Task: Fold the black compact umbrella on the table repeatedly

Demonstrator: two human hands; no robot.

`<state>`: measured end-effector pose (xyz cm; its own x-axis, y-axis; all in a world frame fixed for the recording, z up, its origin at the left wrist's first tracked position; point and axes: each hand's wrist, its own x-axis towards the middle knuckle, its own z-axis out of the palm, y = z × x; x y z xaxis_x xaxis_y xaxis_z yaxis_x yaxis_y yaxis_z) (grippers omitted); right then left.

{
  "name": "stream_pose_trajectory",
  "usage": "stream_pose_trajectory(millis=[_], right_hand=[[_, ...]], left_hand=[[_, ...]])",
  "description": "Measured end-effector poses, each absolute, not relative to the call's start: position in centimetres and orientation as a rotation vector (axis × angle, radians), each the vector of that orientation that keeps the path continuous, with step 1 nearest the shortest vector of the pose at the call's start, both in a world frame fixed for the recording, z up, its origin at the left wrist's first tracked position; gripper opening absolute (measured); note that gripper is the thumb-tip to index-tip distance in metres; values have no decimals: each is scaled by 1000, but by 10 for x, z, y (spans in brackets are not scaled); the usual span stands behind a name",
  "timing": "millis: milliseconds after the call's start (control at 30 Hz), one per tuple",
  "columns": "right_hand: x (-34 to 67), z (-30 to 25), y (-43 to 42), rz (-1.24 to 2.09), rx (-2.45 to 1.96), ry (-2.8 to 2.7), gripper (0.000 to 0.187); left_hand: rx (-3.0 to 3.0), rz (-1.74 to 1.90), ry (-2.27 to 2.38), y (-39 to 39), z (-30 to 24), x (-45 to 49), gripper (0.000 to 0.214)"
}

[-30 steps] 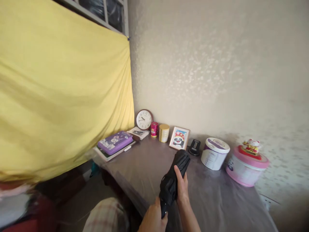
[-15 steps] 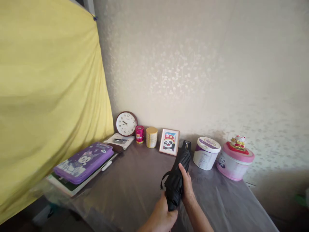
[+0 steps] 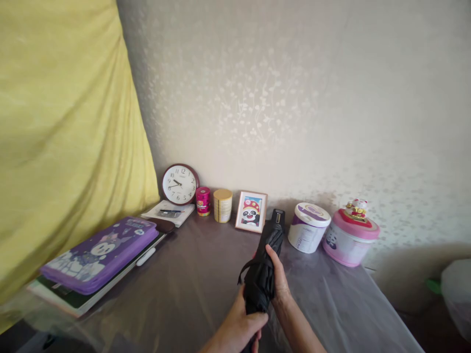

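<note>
A folded black umbrella (image 3: 262, 274) is held over the table, its handle end pointing away toward the wall and its strap looping out on the left. My left hand (image 3: 245, 316) is closed around the near, lower end. Higher up on the right side, my right hand (image 3: 278, 277) grips the folded cloth, thumb lying along the top. The fingers of the right hand are mostly hidden behind the umbrella. Just beyond the umbrella's far end stand a panda picture frame (image 3: 251, 211) and a white and purple tub (image 3: 309, 227).
Along the wall stand a round clock (image 3: 180, 184), a pink can (image 3: 203, 201), a yellow-lidded can (image 3: 222, 206) and a pink tub (image 3: 351, 240) topped by a cat figurine (image 3: 356, 209). A purple case (image 3: 101, 255) lies on books at left, beside a yellow curtain (image 3: 73, 122).
The view has shifted slightly, so the table things appear further left. My left hand has slid or turned a little around the umbrella's lower end; both hands still hold it.
</note>
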<state>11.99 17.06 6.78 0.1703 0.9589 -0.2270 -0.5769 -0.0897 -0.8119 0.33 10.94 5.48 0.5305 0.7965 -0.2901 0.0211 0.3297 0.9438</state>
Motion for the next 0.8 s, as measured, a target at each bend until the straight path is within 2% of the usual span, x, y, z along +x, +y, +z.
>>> stream_pose_trajectory(millis=[167, 333, 433, 600, 800], right_hand=[[117, 65, 170, 1207, -1051, -584, 44], [112, 65, 168, 1121, -1077, -510, 48], [113, 61, 166, 1162, -1052, -448, 49], [115, 58, 162, 1341, -988, -451, 47], [114, 63, 163, 1208, -1053, -540, 50]], left_hand=[[1435, 703, 1298, 104, 46, 8, 69], [1840, 523, 1539, 99, 53, 0, 68], [1716, 575, 1431, 99, 61, -6, 71], [1179, 519, 944, 103, 62, -5, 78], [1507, 639, 1258, 101, 46, 4, 75]])
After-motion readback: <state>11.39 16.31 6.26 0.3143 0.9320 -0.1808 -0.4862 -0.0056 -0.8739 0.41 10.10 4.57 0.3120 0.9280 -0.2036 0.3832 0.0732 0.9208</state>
